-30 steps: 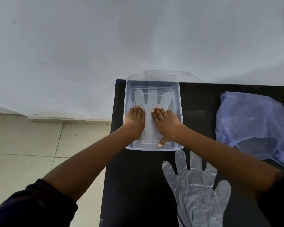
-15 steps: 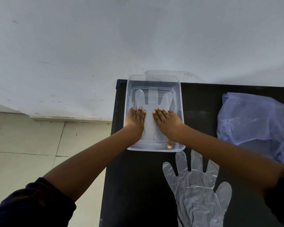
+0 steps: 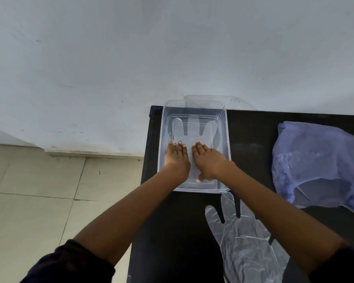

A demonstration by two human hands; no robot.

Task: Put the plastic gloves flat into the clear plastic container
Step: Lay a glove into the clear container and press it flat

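Left hand point(image 3: 177, 159) and right hand point(image 3: 206, 160) both flat, fingers straight, palms pressing the glove in the container point(image 3: 189, 129) down, gripping nothing; vs a second ago they've barely shifted, slid slightly toward the near wall, so it looks like smoothing is nearly done. Clear plastic container point(image 3: 226, 127) sits at the black table's point(image 3: 251, 139) far-left corner. Count: 1 glove inside, loose glove point(image 3: 247, 246) on table near edge (possibly a stack, can't tell), 1 container, 1 lid point(image 3: 239, 102) behind it, 1 blue plastic bag point(image 3: 319, 164)
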